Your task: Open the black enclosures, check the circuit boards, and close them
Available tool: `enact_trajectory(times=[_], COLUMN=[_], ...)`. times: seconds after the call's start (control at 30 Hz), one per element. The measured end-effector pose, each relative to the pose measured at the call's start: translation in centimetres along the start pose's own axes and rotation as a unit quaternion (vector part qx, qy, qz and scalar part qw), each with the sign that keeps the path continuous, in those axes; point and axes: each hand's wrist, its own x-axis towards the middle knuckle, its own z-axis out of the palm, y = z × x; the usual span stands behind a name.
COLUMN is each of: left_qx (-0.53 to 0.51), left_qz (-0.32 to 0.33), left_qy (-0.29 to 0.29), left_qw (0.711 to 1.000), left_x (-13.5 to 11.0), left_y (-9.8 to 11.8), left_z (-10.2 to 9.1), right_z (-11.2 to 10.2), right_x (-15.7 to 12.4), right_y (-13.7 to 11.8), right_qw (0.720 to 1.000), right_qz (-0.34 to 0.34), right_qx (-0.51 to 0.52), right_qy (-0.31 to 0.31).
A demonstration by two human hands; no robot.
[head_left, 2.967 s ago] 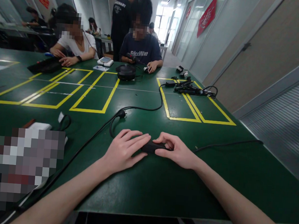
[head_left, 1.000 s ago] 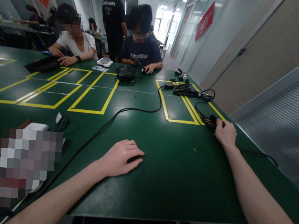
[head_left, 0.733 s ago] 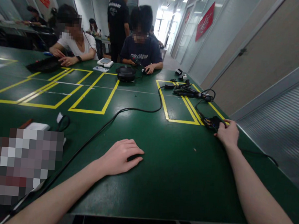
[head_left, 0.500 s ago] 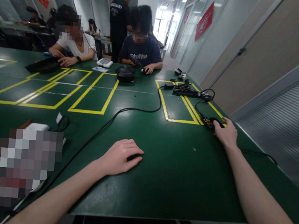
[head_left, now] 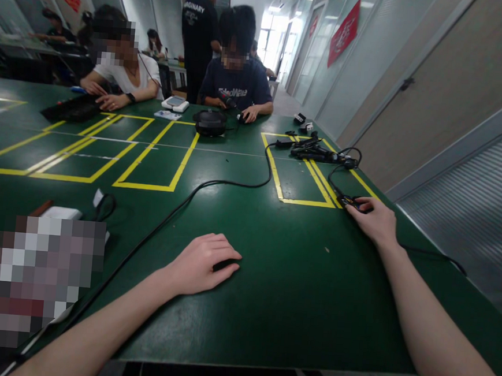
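My left hand (head_left: 204,263) rests on the green tabletop with its fingers stretched out. The thumb is apart from them, and nothing is in that hand. Farther off, near the table's right edge, my right hand (head_left: 377,222) grips a small black corded device (head_left: 349,201) lying on the table. Thumb and fingers are on either side of it; its exact kind is partly hidden by them. A thin black cable links it to a heap of black cords and parts (head_left: 312,151) behind it.
A long black cable (head_left: 199,188) crosses the green table (head_left: 276,306). Yellow tape marks out rectangles (head_left: 147,187). A round black case (head_left: 210,123) stands at the far side, where a person in dark blue (head_left: 236,82) and one in white (head_left: 149,78) sit.
My right hand has shifted its grip on the black device, the thumb now reaching along its near side. My left hand has stayed in place.
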Motion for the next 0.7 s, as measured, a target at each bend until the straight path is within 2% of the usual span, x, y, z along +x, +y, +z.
enact_trajectory(times=[0.2,0.47,0.7], left_qx=[-0.003,-0.007,-0.009], left_qz=[-0.001,-0.003,-0.005], left_qy=[-0.005,-0.001,-0.005], left_qw=[1.000,1.000,1.000], left_x=[0.00,0.03,-0.03], left_y=[-0.05,-0.14,-0.17], left_z=[0.01,0.01,0.04], right_z=[-0.03,0.52,0.74], right_x=[0.09,0.20,-0.02], right_y=[-0.78,-0.31,-0.89], right_qw=[0.997,0.997,0.995], right_qz=[0.030,0.033,0.030], right_qx=[-0.061,0.075,0.090], right_qy=[-0.021,0.006,0.026])
